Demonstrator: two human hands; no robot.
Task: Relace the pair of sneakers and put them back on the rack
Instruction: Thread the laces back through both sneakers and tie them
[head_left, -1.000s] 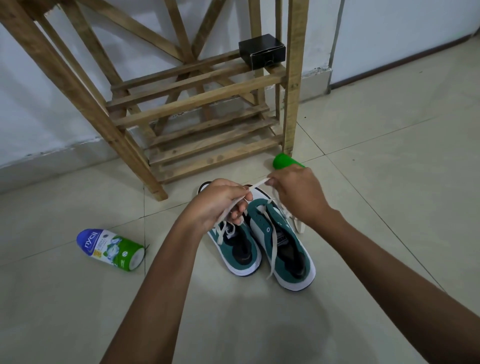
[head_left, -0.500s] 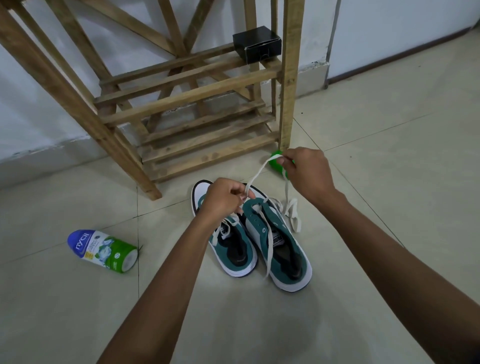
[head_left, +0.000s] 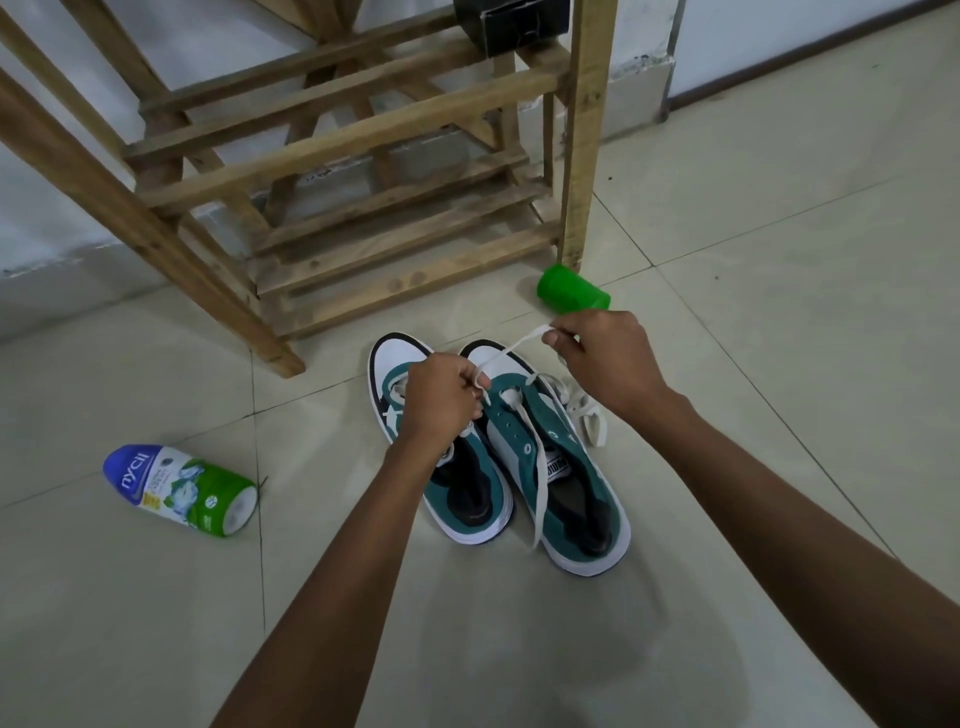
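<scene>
Two bare forearms reach forward from the near edge over a pale tiled floor (head_left: 779, 364). Just beyond them, a pair of green-and-white sneakers stands side by side on the tiles, toes pointing toward the rack: the left sneaker (head_left: 457, 467) and the right sneaker (head_left: 561, 478), touching or nearly so along their inner sides. The left hand (head_left: 441, 400) hovers over the gap between the toe ends, fingers curled tight, pinching a white lace (head_left: 511, 345). The lace runs taut, up and to the right, to the right hand (head_left: 602, 358), whose thumb and fingers are closed on its far end. More lace lies loose down the right sneaker's tongue, and a bundle rests on the floor just beside its outer side. To the left, well apart from the shoes, a blue-capped powder bottle (head_left: 182, 488) lies on its side. Farther back, a green cup (head_left: 571, 293) lies tipped near the foot of the wooden rack (head_left: 363, 140), which carries a black box (head_left: 514, 23) on an upper slat.
</scene>
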